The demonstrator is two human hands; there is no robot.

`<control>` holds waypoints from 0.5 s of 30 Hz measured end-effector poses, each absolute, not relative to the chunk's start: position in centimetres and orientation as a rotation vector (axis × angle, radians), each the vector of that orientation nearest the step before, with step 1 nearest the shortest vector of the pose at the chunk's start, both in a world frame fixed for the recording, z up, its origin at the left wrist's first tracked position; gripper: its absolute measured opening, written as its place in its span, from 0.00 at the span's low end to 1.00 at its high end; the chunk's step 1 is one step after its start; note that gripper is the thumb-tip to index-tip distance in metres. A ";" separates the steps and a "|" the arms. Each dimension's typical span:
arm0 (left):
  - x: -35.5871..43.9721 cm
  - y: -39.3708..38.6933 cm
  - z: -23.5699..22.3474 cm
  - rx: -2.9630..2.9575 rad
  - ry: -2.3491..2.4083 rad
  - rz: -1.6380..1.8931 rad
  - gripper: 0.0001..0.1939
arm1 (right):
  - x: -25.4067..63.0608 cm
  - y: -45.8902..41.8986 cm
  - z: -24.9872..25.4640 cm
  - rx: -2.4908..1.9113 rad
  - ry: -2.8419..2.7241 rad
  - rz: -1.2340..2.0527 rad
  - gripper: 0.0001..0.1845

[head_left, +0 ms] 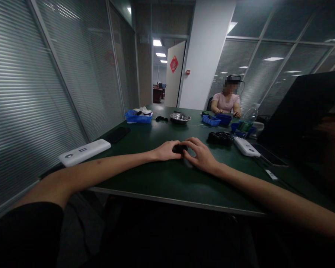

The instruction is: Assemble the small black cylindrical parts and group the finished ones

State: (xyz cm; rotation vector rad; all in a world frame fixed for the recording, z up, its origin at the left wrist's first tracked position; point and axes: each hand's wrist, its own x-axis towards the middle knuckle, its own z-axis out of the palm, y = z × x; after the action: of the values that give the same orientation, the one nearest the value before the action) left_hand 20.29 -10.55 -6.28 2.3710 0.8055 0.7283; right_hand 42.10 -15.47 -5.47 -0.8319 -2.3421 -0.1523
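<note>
Both my hands meet over the middle of the green table [156,182]. Between them is a small, dark, rounded object [179,149], too dark to name more exactly. My left hand [167,150] closes on its left side with thumb and fingers. From the right, my right hand [202,154] curves its fingers and thumb around the other side, fingertips on the object. A cluster of black pieces [220,138] lies beyond my right hand, apart from it.
A white power bank [85,152] and a dark phone [117,134] lie left. Farther back are a blue basket [139,118], a metal bowl [180,118] and another blue basket [211,120]. Right are a second white power bank [246,147], a bottle [247,121] and a seated person [226,101].
</note>
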 end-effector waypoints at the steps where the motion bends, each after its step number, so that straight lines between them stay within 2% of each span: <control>1: 20.3 -10.6 -6.2 2.369 0.794 0.755 0.25 | 42.1 -15.5 -5.5 -0.834 -2.345 -0.151 0.17; 6: 19.9 -11.6 -5.5 2.424 0.704 1.116 0.27 | 42.0 -15.4 -5.5 -0.822 -2.344 -0.141 0.16; 9: 19.7 -13.1 -4.5 2.569 0.638 1.381 0.16 | 42.0 -15.4 -5.5 -0.836 -2.336 -0.129 0.15; 11: 19.7 -14.5 -3.6 2.735 0.457 1.438 0.10 | 41.9 -15.4 -5.5 -0.830 -2.336 -0.125 0.13; 15: 20.2 -19.5 -1.4 3.055 -0.104 1.361 0.07 | 41.8 -15.5 -5.6 -0.798 -2.324 -0.093 0.12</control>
State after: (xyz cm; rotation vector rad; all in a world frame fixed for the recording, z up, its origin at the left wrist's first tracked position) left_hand 20.17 -19.53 -1.37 3.0552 -0.1038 1.3607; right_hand 41.84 -15.50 -5.59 -0.7978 -2.3245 -0.0925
